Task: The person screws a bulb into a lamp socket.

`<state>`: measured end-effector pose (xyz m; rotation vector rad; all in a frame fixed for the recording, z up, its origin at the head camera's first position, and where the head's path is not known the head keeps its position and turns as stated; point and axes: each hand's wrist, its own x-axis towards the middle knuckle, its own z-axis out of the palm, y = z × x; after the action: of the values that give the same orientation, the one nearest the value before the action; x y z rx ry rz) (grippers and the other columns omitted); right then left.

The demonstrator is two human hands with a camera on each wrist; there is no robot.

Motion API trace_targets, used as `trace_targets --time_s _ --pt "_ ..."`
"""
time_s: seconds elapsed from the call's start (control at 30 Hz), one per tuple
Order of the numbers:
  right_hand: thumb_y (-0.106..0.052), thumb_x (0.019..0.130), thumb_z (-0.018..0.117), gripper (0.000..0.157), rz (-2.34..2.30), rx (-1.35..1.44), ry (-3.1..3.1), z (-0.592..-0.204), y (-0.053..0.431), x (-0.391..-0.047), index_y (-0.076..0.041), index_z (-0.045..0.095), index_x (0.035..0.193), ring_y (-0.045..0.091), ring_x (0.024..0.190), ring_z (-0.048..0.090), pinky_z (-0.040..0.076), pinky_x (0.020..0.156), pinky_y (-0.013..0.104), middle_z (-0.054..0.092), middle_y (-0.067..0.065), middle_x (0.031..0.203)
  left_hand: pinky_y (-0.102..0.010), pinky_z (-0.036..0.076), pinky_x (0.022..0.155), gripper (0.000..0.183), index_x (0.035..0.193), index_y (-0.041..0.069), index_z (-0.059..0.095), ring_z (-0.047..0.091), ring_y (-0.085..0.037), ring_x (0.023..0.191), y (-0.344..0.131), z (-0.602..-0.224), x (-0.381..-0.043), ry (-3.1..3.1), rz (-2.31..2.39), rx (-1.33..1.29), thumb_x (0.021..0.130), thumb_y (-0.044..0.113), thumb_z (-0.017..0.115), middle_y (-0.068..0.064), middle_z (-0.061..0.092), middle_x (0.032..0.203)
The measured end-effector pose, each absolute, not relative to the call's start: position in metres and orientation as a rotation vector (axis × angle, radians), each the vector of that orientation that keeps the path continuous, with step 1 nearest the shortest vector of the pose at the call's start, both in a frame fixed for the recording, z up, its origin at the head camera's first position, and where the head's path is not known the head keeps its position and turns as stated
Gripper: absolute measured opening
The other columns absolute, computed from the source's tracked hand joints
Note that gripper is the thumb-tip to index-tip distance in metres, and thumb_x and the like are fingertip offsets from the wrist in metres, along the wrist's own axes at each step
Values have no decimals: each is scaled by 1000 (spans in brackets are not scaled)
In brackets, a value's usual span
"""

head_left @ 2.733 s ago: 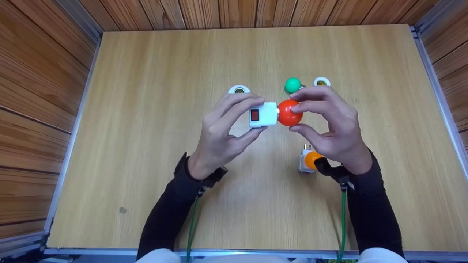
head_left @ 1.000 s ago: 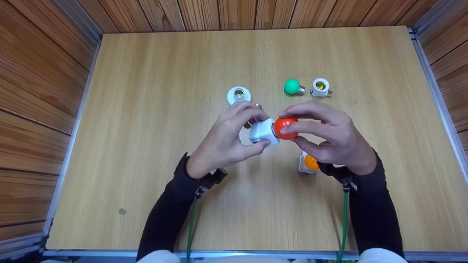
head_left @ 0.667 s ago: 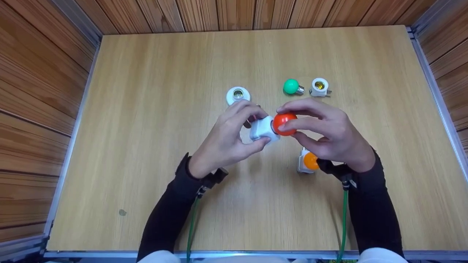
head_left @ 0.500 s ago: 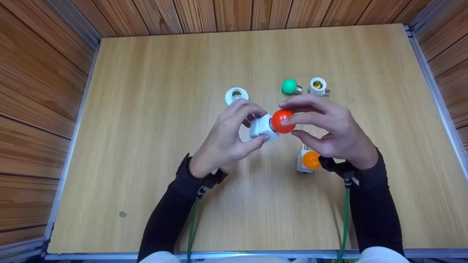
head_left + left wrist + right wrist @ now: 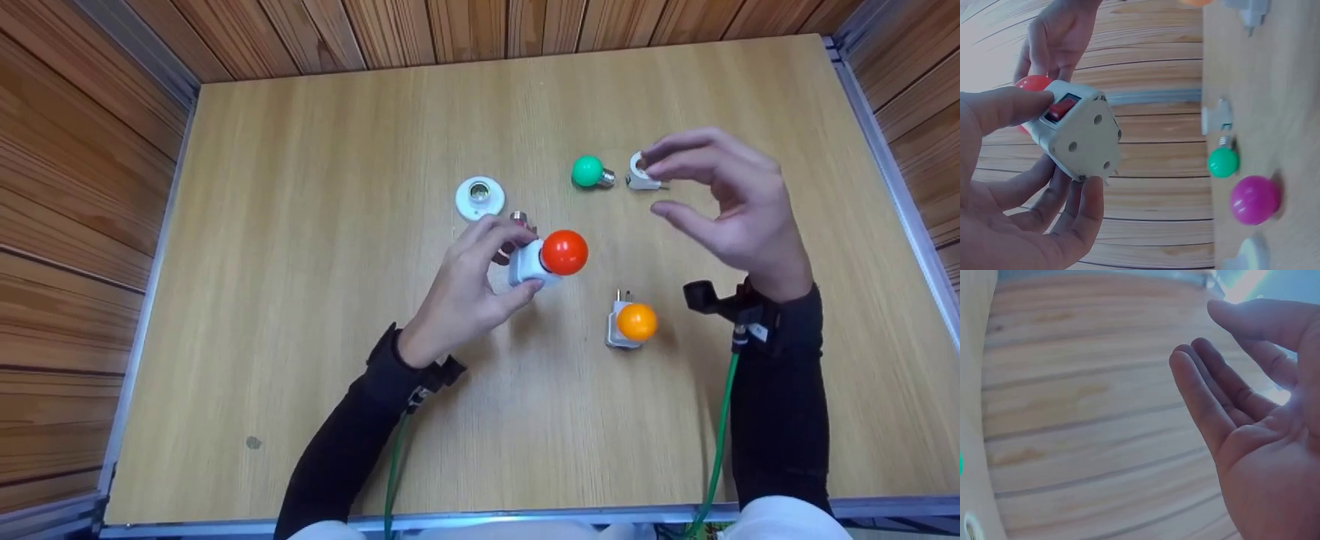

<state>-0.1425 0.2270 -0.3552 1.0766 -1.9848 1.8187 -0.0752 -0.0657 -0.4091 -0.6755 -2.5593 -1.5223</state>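
My left hand (image 5: pixel 476 285) grips a white plug-in lamp socket (image 5: pixel 1085 132) with a red rocker switch (image 5: pixel 1063 107), held above the table. A red bulb (image 5: pixel 565 253) is seated in that socket, facing right in the head view. My right hand (image 5: pixel 739 199) is in the air with fingers spread and nothing between them. It partly overlaps a second white plug-in socket (image 5: pixel 640 176) in the head view. Beside that socket lies a green bulb (image 5: pixel 587 172). A magenta bulb (image 5: pixel 1255 200) rests on the table, mostly hidden behind my left hand in the head view.
A round white lamp holder (image 5: pixel 480 199) stands beyond my left hand. An orange bulb (image 5: pixel 637 322) sits in another white plug-in socket (image 5: pixel 619 337), its prongs pointing away. Wood-panel walls border the table (image 5: pixel 337 187). Green cables run from both wrists.
My right hand, earlier around the red bulb, has let go and moved right and away toward the back. My left hand keeps its hold on the socket, with the red bulb staying in it.
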Motion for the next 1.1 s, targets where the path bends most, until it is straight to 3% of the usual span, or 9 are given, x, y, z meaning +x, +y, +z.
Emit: trace_targets --time_s 0.17,0.33,0.57,0.83,0.9,1.1 --pt "20 84 75 33 1784 885 -2170 -378 251 -172 21 67 116 18 109 73 61 99 21 74 4 120 -35 63 97 43 126 4 65 65 -21 114 -58 -424 -72 -2602 -1547 -680 88 9 84 -10 65 129" --pt "12 89 75 39 1755 677 -2375 -410 266 -201 10 68 127 16 109 70 60 97 15 72 -3 122 -33 62 98 44 125 4 63 65 -20 109 -49 -440 -67 -2665 -1575 -687 87 10 86 -10 66 124" --pt "8 89 76 40 1747 365 -2509 -441 276 -224 1 70 128 21 115 67 59 96 15 71 -5 121 -30 61 104 45 126 5 63 66 -19 111 -35 -459 -67 -2757 -1648 -679 88 12 86 -8 65 123" --pt "-2 91 78 55 1430 74 -2770 -462 279 -239 -10 62 144 27 134 57 53 117 41 61 12 145 -36 61 99 43 123 8 63 64 -24 109 -24 -478 -67 -2846 -1606 -709 88 15 86 -5 65 118" --pt "-4 93 77 59 1404 40 -2815 -465 279 -240 -11 59 148 29 137 55 51 119 43 57 15 150 -37 61 97 44 123 9 63 63 -24 107 -22 -481 -67 -2876 -1580 -723 88 18 87 -5 65 116" --pt "-9 97 75 63 1399 -19 -2905 -467 280 -240 -15 52 155 28 143 51 48 124 44 52 15 156 -23 54 91 44 121 9 65 62 -20 102 -16 -486 -66 -2914 -1496 -781 87 24 89 -4 66 112"
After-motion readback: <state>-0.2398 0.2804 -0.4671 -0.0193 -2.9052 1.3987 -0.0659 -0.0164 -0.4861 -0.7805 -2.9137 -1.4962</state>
